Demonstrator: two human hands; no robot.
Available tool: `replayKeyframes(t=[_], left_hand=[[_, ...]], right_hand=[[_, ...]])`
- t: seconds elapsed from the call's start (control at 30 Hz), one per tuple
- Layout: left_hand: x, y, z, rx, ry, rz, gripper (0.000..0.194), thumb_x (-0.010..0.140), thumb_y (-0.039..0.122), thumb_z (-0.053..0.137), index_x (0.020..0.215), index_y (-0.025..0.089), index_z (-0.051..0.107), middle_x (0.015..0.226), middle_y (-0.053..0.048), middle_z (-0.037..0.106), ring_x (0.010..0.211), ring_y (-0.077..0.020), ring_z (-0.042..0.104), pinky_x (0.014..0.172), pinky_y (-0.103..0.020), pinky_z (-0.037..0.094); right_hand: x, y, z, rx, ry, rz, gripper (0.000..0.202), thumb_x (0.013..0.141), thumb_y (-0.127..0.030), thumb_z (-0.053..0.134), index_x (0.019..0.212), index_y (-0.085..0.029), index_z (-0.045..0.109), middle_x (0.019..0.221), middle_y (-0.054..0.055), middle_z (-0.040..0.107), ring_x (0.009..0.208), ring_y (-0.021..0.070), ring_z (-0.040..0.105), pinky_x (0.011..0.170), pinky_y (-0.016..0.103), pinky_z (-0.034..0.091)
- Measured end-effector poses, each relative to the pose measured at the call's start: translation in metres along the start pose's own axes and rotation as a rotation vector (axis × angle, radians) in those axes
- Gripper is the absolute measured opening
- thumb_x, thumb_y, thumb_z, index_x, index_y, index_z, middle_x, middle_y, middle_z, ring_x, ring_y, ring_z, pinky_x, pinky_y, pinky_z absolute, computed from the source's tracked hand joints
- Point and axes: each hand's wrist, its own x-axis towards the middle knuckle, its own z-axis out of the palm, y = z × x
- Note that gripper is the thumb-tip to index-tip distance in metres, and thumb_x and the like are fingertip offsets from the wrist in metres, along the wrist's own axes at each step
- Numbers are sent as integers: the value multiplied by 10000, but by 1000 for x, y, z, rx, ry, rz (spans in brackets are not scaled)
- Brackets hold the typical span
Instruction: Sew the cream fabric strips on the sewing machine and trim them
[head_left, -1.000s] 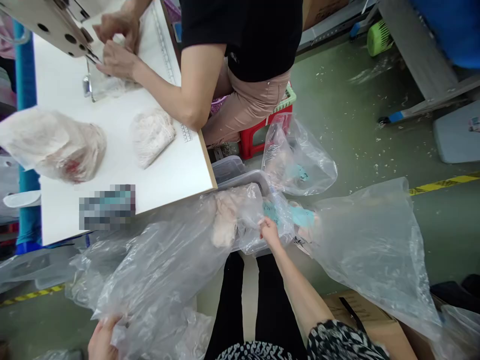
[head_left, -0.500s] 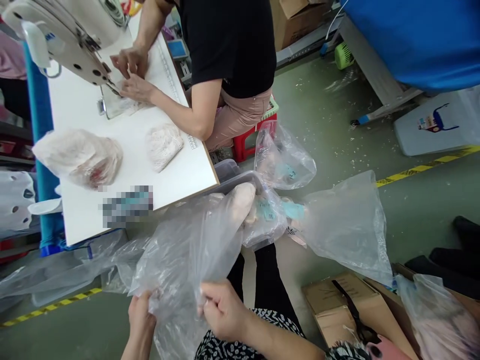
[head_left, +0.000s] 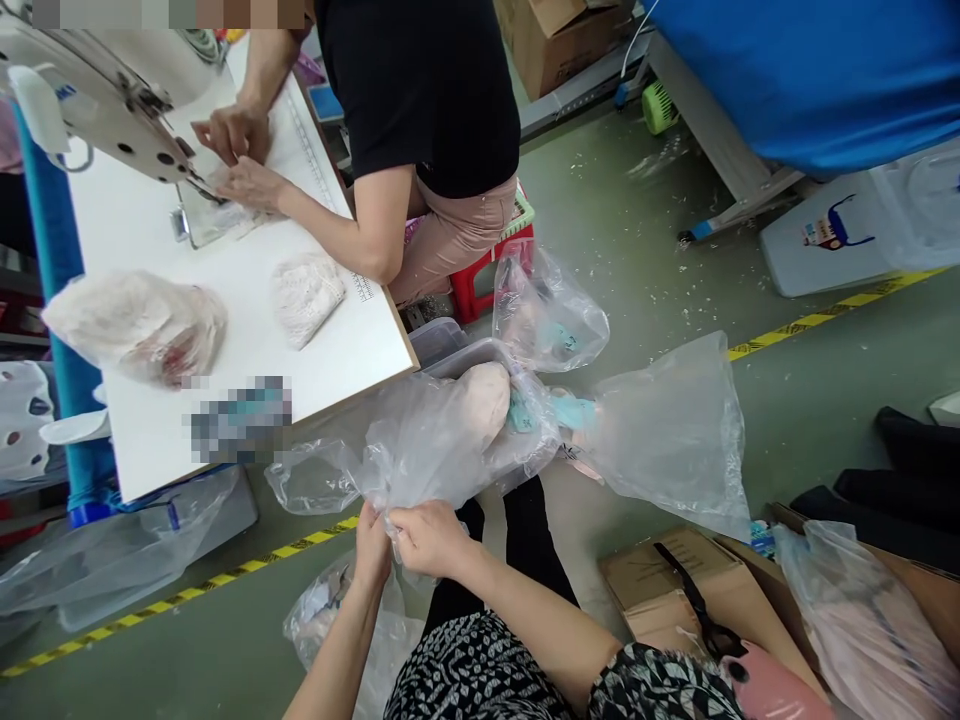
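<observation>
In the head view, both hands, left (head_left: 373,545) and right (head_left: 429,538), grip the gathered end of a clear plastic bag (head_left: 427,440). The bag lies beside the white worktop (head_left: 360,345), a pale bundle (head_left: 485,400) at its far end.

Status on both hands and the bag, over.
Left hand and right hand shut on gathered neck of clear bag. Pale bundle inside, by the bin. Table corner close by.
</observation>
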Motion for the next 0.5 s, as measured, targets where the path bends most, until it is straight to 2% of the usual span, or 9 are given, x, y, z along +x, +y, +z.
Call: replayKeyframes(t=[0.13,0.2,0.27,0.33,0.37,0.43,0.5], left_hand=[[-4,9,3,-72,-180,-187,370,589,455,687,771,135,647,682,-58,650,720,-240,641,697,-341,508],[-7,14,10,-45,-241,-274,360,594,434,752,761,130,657,701,-68,662,736,-234,647,720,-332,503],[-8,14,19,48,-215,-312,334,526,347,821,701,125,641,645,-49,639,650,-208,616,659,-312,485],[-8,10,27,132,-121,-296,298,497,295,810,651,128,617,571,-18,594,557,-182,564,582,-300,450],[-7,7,30,147,-70,-282,271,511,294,780,648,132,611,553,-7,578,534,-174,546,559,-295,436],[-4,1,31,148,14,-260,229,544,309,712,662,140,611,546,3,571,517,-169,533,537,-287,421],[0,-4,25,161,98,-271,232,547,339,689,649,145,614,532,0,570,506,-176,531,509,-285,413]], right_hand=[[-1,4,10,-62,-59,-50,86,747,-143,550,753,-171,631,720,54,684,655,204,583,759,356,370],[-4,7,19,-77,-88,-80,69,735,-142,569,756,-163,632,710,54,687,640,201,582,783,375,388],[-11,16,29,-44,-99,-134,49,737,-151,589,764,-159,629,695,47,682,632,193,585,793,375,409],[-22,39,38,140,-67,-148,35,745,-201,641,761,-172,632,690,19,674,651,178,606,789,342,440],[-29,56,41,275,-7,-72,70,748,-244,672,763,-184,641,688,0,669,656,166,617,769,316,459],[-43,105,42,511,191,233,135,799,-333,669,843,-205,669,737,-12,677,673,151,641,709,276,490],[-56,168,35,533,378,550,235,928,-351,514,1011,-183,656,861,35,691,722,159,661,669,283,513]])
